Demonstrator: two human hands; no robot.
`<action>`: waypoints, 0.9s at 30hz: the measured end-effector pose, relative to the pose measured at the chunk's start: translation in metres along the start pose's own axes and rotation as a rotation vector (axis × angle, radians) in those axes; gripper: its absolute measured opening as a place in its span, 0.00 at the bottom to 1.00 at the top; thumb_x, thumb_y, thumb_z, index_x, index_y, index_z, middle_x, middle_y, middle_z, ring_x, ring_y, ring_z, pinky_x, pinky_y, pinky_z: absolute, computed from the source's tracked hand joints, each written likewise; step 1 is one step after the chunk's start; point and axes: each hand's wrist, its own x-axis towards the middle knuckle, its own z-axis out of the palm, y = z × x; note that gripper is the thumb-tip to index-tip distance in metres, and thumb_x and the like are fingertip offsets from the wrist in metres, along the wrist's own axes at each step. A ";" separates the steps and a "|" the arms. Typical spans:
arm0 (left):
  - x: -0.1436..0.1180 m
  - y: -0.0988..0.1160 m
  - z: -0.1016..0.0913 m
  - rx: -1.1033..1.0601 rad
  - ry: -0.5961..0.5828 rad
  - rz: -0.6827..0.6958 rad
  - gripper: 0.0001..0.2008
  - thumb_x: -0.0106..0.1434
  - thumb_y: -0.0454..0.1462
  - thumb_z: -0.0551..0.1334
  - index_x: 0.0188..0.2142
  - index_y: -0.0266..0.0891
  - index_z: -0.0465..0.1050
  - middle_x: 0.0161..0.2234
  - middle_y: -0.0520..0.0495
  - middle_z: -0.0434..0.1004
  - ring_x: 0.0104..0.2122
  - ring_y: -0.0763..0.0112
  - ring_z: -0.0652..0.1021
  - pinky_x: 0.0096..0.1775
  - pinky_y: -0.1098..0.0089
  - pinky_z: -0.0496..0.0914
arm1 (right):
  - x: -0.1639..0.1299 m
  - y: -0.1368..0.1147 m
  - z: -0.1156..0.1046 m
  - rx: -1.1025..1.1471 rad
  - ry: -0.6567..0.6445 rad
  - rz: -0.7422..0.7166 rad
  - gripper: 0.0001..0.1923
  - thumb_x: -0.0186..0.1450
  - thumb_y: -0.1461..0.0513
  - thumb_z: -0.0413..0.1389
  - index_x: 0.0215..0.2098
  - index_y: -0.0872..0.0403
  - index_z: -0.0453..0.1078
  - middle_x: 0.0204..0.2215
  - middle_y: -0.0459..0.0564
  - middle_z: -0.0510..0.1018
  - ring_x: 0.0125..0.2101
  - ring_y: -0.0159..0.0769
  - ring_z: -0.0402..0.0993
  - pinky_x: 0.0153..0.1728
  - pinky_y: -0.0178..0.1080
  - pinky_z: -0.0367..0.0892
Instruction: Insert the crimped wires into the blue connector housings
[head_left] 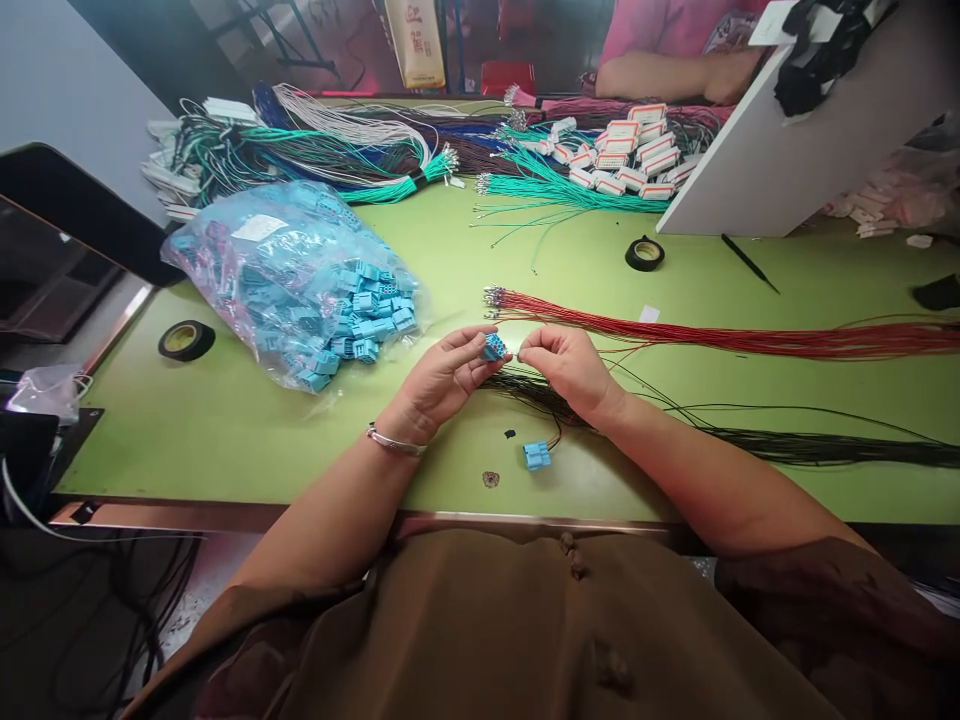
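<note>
My left hand (448, 375) holds a small blue connector housing (493, 347) between thumb and fingers, its face with rows of holes turned up. Close to its right side, my right hand (566, 365) pinches a thin wire, whose small metal end points at the housing. Whether that tip touches the housing is too small to tell. Beneath both hands runs a bundle of black wires (757, 445). Just below my right hand, another blue connector (537, 456) lies on the table with dark wires attached. Behind the hands stretches a bundle of red wires (697, 335) with metal terminals at its left end.
A clear plastic bag (277, 260) of blue connectors lies open at left, beside a black tape roll (186, 341). Another tape roll (645, 253) sits back right, near a black pen-like tool (750, 263). Green wire bundles (570, 185) line the back. A white panel (739, 150) stands right. Someone's arm (667, 78) rests beyond.
</note>
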 end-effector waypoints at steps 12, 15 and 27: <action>-0.003 -0.003 0.003 0.295 -0.012 0.245 0.15 0.47 0.35 0.76 0.36 0.39 0.82 0.33 0.47 0.82 0.35 0.72 0.79 0.44 0.71 0.72 | 0.003 0.002 -0.002 -0.108 -0.030 0.063 0.08 0.52 0.60 0.55 0.18 0.55 0.65 0.15 0.40 0.60 0.19 0.24 0.52 0.21 0.34 0.48; -0.002 -0.003 0.003 0.393 0.002 0.300 0.15 0.47 0.36 0.76 0.36 0.38 0.83 0.31 0.48 0.82 0.33 0.73 0.78 0.41 0.72 0.72 | 0.004 0.001 -0.003 -0.094 -0.052 0.066 0.08 0.52 0.60 0.55 0.19 0.55 0.66 0.15 0.39 0.61 0.19 0.24 0.52 0.21 0.34 0.48; -0.001 -0.003 0.002 0.232 0.021 0.142 0.17 0.44 0.35 0.77 0.35 0.36 0.81 0.31 0.47 0.82 0.33 0.73 0.81 0.41 0.72 0.74 | 0.007 -0.001 -0.007 -0.305 -0.057 -0.102 0.05 0.53 0.63 0.54 0.21 0.55 0.64 0.18 0.41 0.64 0.21 0.26 0.56 0.24 0.34 0.52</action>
